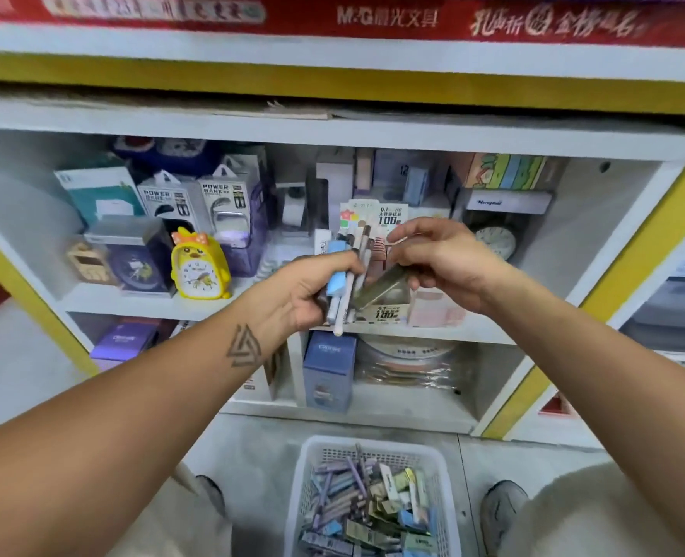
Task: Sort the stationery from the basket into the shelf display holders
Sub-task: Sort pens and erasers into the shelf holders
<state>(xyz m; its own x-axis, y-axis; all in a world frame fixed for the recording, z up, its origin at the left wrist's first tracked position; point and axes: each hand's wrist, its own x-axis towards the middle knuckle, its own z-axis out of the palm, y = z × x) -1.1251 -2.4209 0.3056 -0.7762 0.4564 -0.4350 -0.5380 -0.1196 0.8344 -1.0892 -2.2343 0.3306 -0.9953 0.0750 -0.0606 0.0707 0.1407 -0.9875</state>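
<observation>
Nearest, on the floor between the person's feet, stood a white perforated basket, filled with mixed stationery: purple pens, olive and blue eraser packs.

Above it, both forearms reached toward the white shelf with the yellow frame. The left hand was curled around a bundle of pens together with a blue eraser; the pens stood roughly upright, their lower ends protruding below the fist. The right hand was just beside it, thumb and fingers pinching an olive eraser pack, whose near end touched the bundle. The two hands were close together, level with the middle shelf.

Directly behind the hands, on that shelf, stood a cardboard display holder with printed labels; its contents were largely hidden. To the left stood a yellow chick alarm clock, and beyond it power bank boxes. To the right, farther back, a round clock sat in a box.

On the lower shelf stood a blue carton.
</observation>
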